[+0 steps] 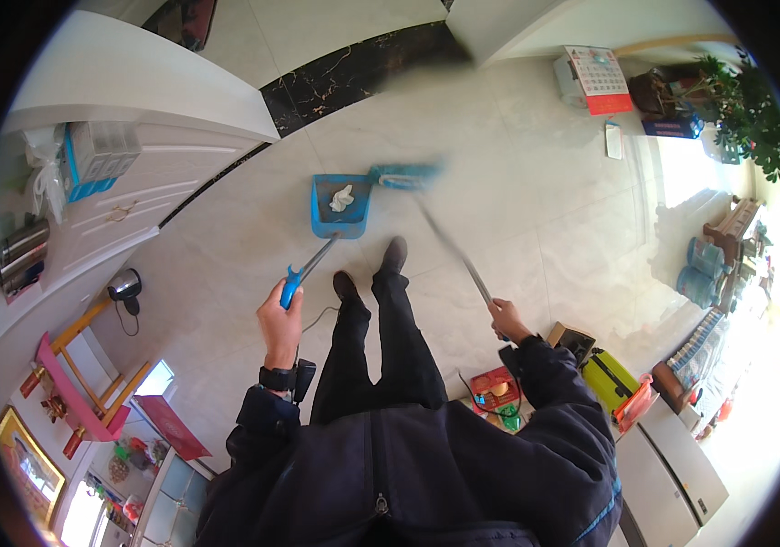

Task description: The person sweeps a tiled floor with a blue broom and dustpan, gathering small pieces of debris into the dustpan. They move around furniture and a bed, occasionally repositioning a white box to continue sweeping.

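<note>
My left hand (279,321) is closed around the blue grip of a long-handled dustpan (351,232). Its blue pan rests on the floor ahead of my feet, with a crumpled white tissue (341,198) and some dark dirt in it. In my right hand (508,321) is the grey stick of a broom (452,244), fingers wrapped around it. The broom's blue head is smeared by motion and lies at the pan's right side near its far corner; whether the two touch, I cannot tell.
Pale glossy tiles (517,201) surround my feet, crossed by a black marble strip (353,77) at the far doorway. White cabinets (134,173) line the left. To the right are water jugs (702,272), a yellow-green box (609,378) and a red tray (494,387). A cable runs near my left foot.
</note>
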Demonstrator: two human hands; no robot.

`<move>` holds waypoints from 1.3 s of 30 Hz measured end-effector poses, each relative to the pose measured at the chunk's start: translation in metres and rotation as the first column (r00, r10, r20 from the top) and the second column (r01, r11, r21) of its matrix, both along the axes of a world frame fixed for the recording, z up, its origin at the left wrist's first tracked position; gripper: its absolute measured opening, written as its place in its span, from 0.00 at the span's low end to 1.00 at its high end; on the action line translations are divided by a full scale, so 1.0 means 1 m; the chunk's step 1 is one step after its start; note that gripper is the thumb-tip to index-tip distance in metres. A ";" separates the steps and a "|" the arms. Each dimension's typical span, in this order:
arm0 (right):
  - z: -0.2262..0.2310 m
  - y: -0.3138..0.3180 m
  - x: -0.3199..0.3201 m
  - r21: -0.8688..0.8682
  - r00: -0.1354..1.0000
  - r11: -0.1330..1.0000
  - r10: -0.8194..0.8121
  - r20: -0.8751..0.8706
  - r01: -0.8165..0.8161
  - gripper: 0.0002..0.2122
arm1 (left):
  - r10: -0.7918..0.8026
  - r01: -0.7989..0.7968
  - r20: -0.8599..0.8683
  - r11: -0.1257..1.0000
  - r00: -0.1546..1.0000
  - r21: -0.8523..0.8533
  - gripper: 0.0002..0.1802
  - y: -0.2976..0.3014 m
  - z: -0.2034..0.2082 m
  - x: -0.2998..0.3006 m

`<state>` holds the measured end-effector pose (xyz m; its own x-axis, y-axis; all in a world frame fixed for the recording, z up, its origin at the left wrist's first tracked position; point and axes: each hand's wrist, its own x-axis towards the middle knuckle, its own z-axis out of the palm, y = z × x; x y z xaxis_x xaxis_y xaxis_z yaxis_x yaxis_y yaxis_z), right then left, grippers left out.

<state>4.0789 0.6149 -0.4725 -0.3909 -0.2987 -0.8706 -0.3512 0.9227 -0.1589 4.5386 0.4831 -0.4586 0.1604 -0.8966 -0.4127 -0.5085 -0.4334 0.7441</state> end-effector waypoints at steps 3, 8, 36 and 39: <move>0.058 -0.009 0.014 0.023 0.991 0.992 -0.122 0.059 0.121 0.13 | -0.059 0.060 0.045 0.998 0.997 -0.017 0.12 0.001 0.002 0.000; 0.058 -0.040 0.027 -0.136 0.980 0.972 -0.179 0.083 0.189 0.12 | -0.051 0.051 0.025 0.999 0.998 0.007 0.11 -0.002 0.001 0.003; -0.087 -0.048 0.017 -0.208 0.842 0.819 0.492 -0.223 -0.534 0.10 | 0.294 -0.294 0.029 0.956 0.955 -0.010 0.13 0.005 0.005 0.066; -0.032 0.020 0.015 -0.065 0.860 0.868 0.474 -0.189 -0.493 0.10 | 0.263 -0.263 0.037 0.965 0.964 -0.024 0.13 0.011 0.006 0.070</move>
<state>4.0934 0.6351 -0.5046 -0.3048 -0.5745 -0.7596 -0.7778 0.6105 -0.1496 4.6090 0.4943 -0.4528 0.4074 -0.8283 -0.3846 -0.4077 -0.5418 0.7350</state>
